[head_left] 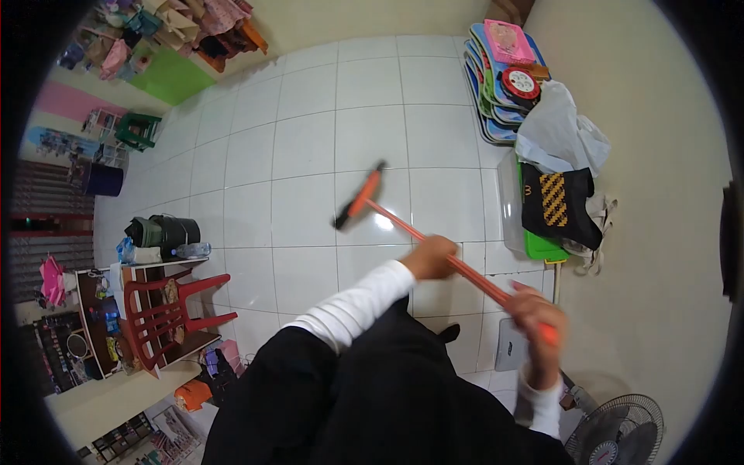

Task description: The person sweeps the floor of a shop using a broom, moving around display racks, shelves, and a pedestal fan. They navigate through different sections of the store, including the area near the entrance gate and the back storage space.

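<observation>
A broom with an orange pole and an orange head [366, 194], dark at both ends, slants across the white tiled floor ahead of me. My left hand [432, 258] is closed around the middle of its pole. Higher on the pole, near the bright orange end, my right hand [539, 319] is wrapped around it, slightly blurred. The broom head is at floor level, and its underside is hidden from this angle.
On the right stand stacked folding tables [504, 101], a plastic bag [562, 132], a lidded box [509, 209], a black bag [558, 201] and a fan [620, 434]. On the left are a red chair [167, 310], a desk [93, 333], a dark bin [102, 179] and a green stool [138, 130].
</observation>
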`<act>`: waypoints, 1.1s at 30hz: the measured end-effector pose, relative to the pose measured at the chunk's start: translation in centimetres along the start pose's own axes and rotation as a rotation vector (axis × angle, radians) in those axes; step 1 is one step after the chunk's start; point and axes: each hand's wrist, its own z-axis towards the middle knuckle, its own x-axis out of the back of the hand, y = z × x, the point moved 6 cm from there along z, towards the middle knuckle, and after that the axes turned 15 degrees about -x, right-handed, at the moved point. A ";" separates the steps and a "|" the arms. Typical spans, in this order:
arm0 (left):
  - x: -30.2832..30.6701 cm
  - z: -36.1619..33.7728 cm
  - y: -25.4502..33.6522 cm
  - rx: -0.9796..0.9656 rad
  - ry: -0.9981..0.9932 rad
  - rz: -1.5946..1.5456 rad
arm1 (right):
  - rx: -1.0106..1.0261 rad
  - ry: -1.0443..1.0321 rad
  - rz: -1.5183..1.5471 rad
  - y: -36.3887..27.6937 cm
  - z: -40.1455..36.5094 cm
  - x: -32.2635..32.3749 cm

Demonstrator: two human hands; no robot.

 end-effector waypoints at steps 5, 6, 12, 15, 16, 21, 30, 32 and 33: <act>-0.8 3.8 9.5 -0.153 -0.020 -0.462 | -0.107 0.163 0.128 -5.5 -0.6 0.6; -2.6 3.7 8.8 -0.124 -0.055 -0.478 | -0.137 0.159 0.069 -5.2 -0.1 0.1; -4.7 -2.7 0.7 -0.058 -0.068 -0.335 | -0.035 -0.184 -0.015 0.0 3.0 -7.2; -1.1 -7.2 -2.7 -0.039 -0.080 -0.230 | 0.062 -0.304 0.060 1.0 3.4 -10.9; 0.3 -8.5 -3.3 -0.009 -0.073 -0.201 | 0.091 -0.339 0.068 1.6 3.6 -12.1; 3.8 -13.6 -7.0 0.165 -0.055 -0.132 | 0.119 -0.433 0.124 4.2 4.4 -17.6; 5.8 -22.5 -13.7 0.452 0.018 0.562 | 0.027 -0.459 0.030 12.2 4.1 -23.1; 6.7 -23.4 -12.7 0.620 -0.022 0.413 | 0.046 -0.472 0.002 11.8 3.5 -23.1; 7.7 -23.3 -10.7 0.603 0.043 0.387 | 0.082 -0.485 -0.037 10.5 3.0 -22.8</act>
